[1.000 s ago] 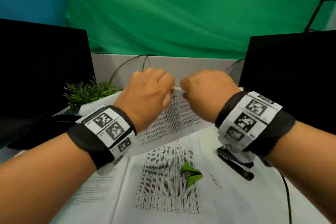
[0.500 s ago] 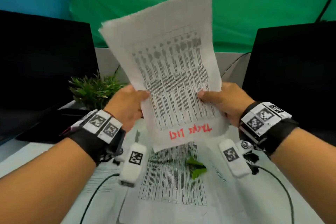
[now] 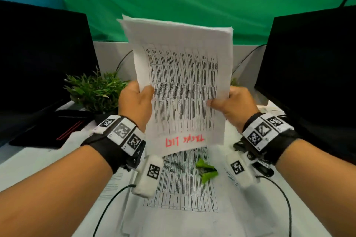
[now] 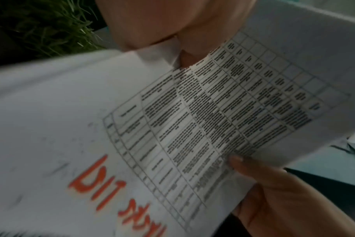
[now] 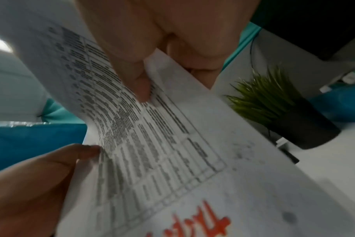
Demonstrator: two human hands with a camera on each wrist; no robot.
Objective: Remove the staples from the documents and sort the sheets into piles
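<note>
- Paper filled both grips: the left hand point(image 3: 134, 102) pinched the left edge of the stapled document point(image 3: 181, 86), thumb on its printed face, and the right hand point(image 3: 234, 104) pinched the right edge the same way.
- The document stood upright between the hands, long axis vertical, its red handwriting point(image 3: 184, 139) at the bottom and upside down; neither hand was nearer.
- Directly below on the desk point(image 3: 28, 163), the green staple remover point(image 3: 207, 172) lay on another printed sheet point(image 3: 185, 194), slightly closer to the right hand.
- No staple was discernible.
</note>
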